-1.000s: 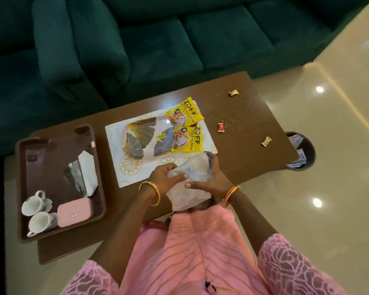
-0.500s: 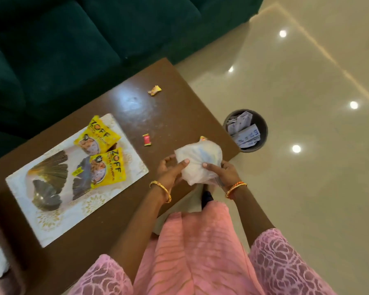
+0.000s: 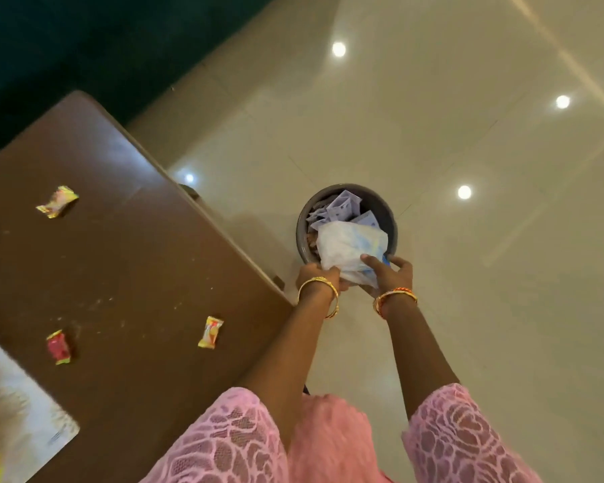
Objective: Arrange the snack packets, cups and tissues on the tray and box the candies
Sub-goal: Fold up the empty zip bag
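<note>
While my left hand (image 3: 319, 278) and right hand (image 3: 391, 277) both curl closed around a crumpled white wrapper (image 3: 349, 251), I hold it just over a grey bin (image 3: 391, 212) of paper scraps on the glossy cream floor (image 3: 468, 308). Left of my left hand, on the brown tabletop (image 3: 119, 273), lie three candies: yellow (image 3: 210, 332) nearest, red (image 3: 58, 346) farther, another (image 3: 57, 201) beyond.
</note>
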Motion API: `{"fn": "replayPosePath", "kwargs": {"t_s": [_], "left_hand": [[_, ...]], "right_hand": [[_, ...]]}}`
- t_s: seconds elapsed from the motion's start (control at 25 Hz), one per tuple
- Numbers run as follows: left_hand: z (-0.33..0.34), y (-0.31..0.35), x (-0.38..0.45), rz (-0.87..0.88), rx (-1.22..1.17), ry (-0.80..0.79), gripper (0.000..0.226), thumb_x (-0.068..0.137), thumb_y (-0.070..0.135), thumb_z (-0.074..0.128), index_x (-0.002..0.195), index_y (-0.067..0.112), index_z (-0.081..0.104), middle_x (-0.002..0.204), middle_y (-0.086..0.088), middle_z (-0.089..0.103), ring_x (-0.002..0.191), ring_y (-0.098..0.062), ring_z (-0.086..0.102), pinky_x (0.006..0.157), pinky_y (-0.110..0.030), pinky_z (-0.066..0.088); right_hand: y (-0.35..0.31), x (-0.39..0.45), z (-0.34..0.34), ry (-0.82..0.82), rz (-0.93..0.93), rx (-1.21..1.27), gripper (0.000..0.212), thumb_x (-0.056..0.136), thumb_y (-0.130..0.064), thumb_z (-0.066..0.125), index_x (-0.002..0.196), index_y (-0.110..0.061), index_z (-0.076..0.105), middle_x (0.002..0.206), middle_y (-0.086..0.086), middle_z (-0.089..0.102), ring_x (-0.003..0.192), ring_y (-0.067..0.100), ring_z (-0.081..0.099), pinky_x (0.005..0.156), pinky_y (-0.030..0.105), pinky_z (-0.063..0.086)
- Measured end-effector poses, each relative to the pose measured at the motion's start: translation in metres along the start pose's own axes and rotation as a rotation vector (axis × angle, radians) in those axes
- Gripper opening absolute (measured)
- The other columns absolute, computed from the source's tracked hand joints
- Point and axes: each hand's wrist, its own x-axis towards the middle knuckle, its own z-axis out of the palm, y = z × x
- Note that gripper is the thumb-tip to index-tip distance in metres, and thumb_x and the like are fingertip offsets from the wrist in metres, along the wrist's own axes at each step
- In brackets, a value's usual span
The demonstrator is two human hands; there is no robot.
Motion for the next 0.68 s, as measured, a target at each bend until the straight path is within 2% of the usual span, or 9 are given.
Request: {"fn": "replayPosePath", "kwargs": {"t_s": [0.08, 0.16, 0.2, 0.36, 0.52, 0.6, 0.68], "left_hand": [[0.017, -0.001, 0.045, 0.053, 0.28, 0.048, 0.047, 0.083, 0.012, 0.056, 0.129, 0.012, 0.044, 0.121, -0.021, 0.061, 0.103, -0.04, 0.062, 0.088, -0.046, 0.054], [0.033, -0.004, 0.086, 0.117, 0.531, 0.01, 0.061, 0.086, 0.014, 0.053, 0.141, 0.023, 0.03, 0.136, -0.019, 0.049, 0.122, -0.04, 0.048, 0.102, -0.046, 0.042], [0.037, -0.005, 0.103, 0.104, 0.549, -0.03, 0.061, 0.088, 0.014, 0.051, 0.143, 0.022, 0.027, 0.142, -0.018, 0.043, 0.127, -0.039, 0.043, 0.106, -0.045, 0.038], [0.046, -0.007, 0.164, 0.016, 0.56, -0.115, 0.056, 0.089, 0.012, 0.052, 0.141, 0.012, 0.031, 0.146, -0.017, 0.04, 0.13, -0.034, 0.04, 0.108, -0.039, 0.033], [0.045, -0.003, 0.184, -0.017, 0.659, -0.117, 0.05, 0.089, 0.012, 0.05, 0.138, 0.017, 0.039, 0.144, -0.016, 0.043, 0.128, -0.038, 0.042, 0.104, -0.041, 0.037], [0.043, -0.002, 0.179, -0.004, 0.66, -0.099, 0.048, 0.088, 0.01, 0.05, 0.135, 0.015, 0.043, 0.141, -0.016, 0.046, 0.125, -0.037, 0.045, 0.104, -0.041, 0.038], [0.038, 0.0, 0.165, 0.065, 0.714, -0.08, 0.042, 0.087, 0.01, 0.053, 0.128, 0.011, 0.05, 0.132, -0.016, 0.054, 0.118, -0.037, 0.051, 0.1, -0.04, 0.041]], "right_hand": [[0.011, 0.052, 0.016, 0.089, -0.031, -0.074, 0.048, 0.071, -0.008, 0.078, 0.107, -0.013, 0.047, 0.126, 0.019, 0.051, 0.109, 0.039, 0.056, 0.09, 0.051, 0.052], [0.024, 0.105, 0.031, 0.138, -0.037, -0.147, 0.048, 0.071, -0.008, 0.078, 0.111, -0.006, 0.052, 0.128, 0.02, 0.053, 0.109, 0.037, 0.055, 0.093, 0.047, 0.051], [0.03, 0.126, 0.038, 0.144, -0.018, -0.186, 0.048, 0.071, -0.008, 0.078, 0.112, -0.005, 0.053, 0.128, 0.02, 0.054, 0.109, 0.036, 0.055, 0.093, 0.046, 0.051], [0.055, 0.19, 0.054, 0.091, 0.097, -0.344, 0.06, 0.073, -0.02, 0.078, 0.123, -0.011, 0.047, 0.133, 0.018, 0.051, 0.114, 0.038, 0.052, 0.098, 0.047, 0.047], [0.075, 0.207, 0.056, 0.058, -0.003, -0.669, 0.081, 0.076, -0.039, 0.072, 0.141, -0.016, 0.029, 0.139, 0.02, 0.045, 0.123, 0.041, 0.046, 0.099, 0.049, 0.043], [0.077, 0.203, 0.054, 0.086, -0.068, -0.776, 0.079, 0.078, -0.04, 0.068, 0.141, -0.013, 0.029, 0.14, 0.019, 0.043, 0.123, 0.04, 0.046, 0.101, 0.051, 0.044], [0.074, 0.188, 0.055, 0.165, -0.223, -0.895, 0.069, 0.081, -0.039, 0.064, 0.137, -0.011, 0.035, 0.138, 0.018, 0.042, 0.121, 0.037, 0.047, 0.097, 0.049, 0.046]]}}
